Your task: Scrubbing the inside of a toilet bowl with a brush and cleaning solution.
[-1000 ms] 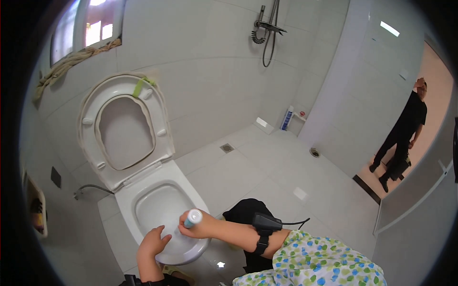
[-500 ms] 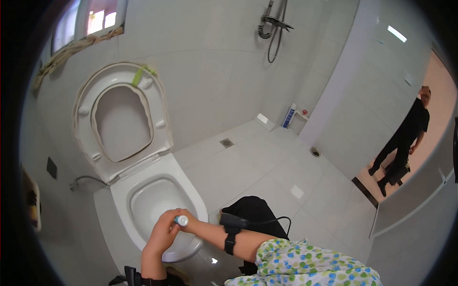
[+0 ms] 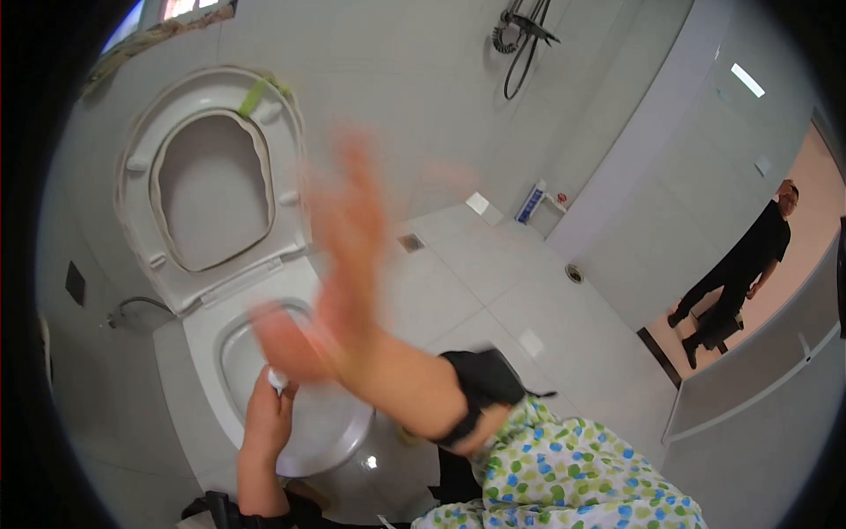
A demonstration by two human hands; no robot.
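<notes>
My left hand (image 3: 269, 414) hangs over the front rim of the white toilet bowl (image 3: 330, 432), closed around a small white object (image 3: 277, 381), probably a bottle, of which only the top shows. Motion-blurred, my right hand (image 3: 348, 256) is raised in front of the camera with its fingers spread and nothing in it. That arm wears a black wrist strap and a sleeve dotted green and blue. The toilet seat and lid (image 3: 211, 189) stand upright against the tiled wall.
A shower head and hose (image 3: 520, 35) hang on the back wall. A small blue bottle (image 3: 530, 203) stands in the corner, with a floor drain (image 3: 411, 242) on the white tiles. A person in black (image 3: 740, 273) stands in the doorway at right.
My right hand has let go near the bowl and swung up in front of the camera, fingers spread. The left hand stays over the bowl rim with the white object.
</notes>
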